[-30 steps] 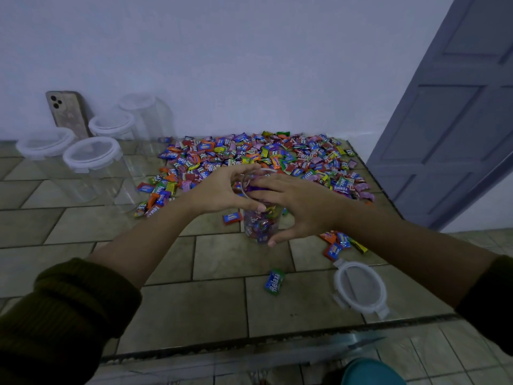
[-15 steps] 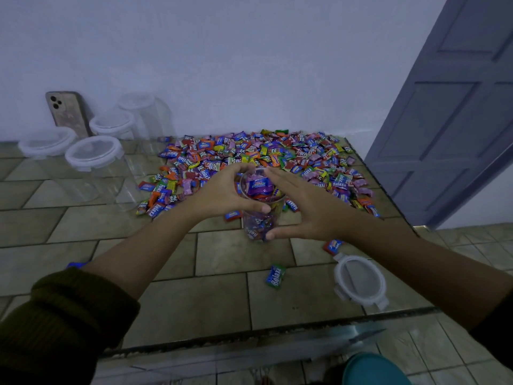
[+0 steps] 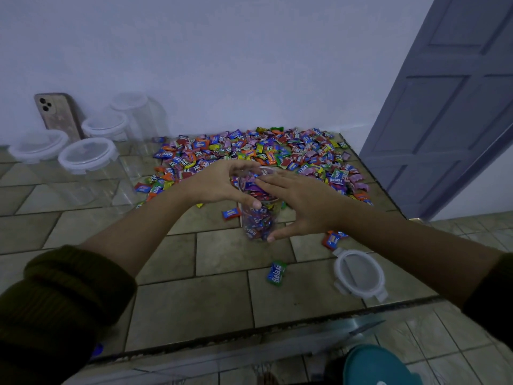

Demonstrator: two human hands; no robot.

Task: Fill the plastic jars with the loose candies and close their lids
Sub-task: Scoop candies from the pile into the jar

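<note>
From my end, the open jar (image 3: 258,220) stands upright on the tiled desk (image 3: 194,295), just in front of the big spread of candies (image 3: 263,154), and it is packed right up to the mouth, with wrappers heaped above the rim. My left hand (image 3: 219,184) is curled round the rim from the left, thumb down on the near wall, so I take it as clamped on the jar, though the far fingers blur into the wrappers and I can't be sure how firmly they hold. My right hand (image 3: 302,207) is spread flat, fingers straight across the heap at the mouth and thumb reaching down beside the jar's wall, pressing rather than grasping. The jar's lid (image 3: 359,275) lies flat on the desk to the right, well apart from both hands, so closing is not yet done. The risk I see is the overfill: if the heap isn't pushed below the rim, the lid probably won't seat and its clips won't catch, or wrappers will get pinched under it. Pressing too hard off-centre could tip the jar, since it is tall and narrow, and spill candies toward the desk's front edge, where one green candy (image 3: 276,273) already lies loose.
</note>
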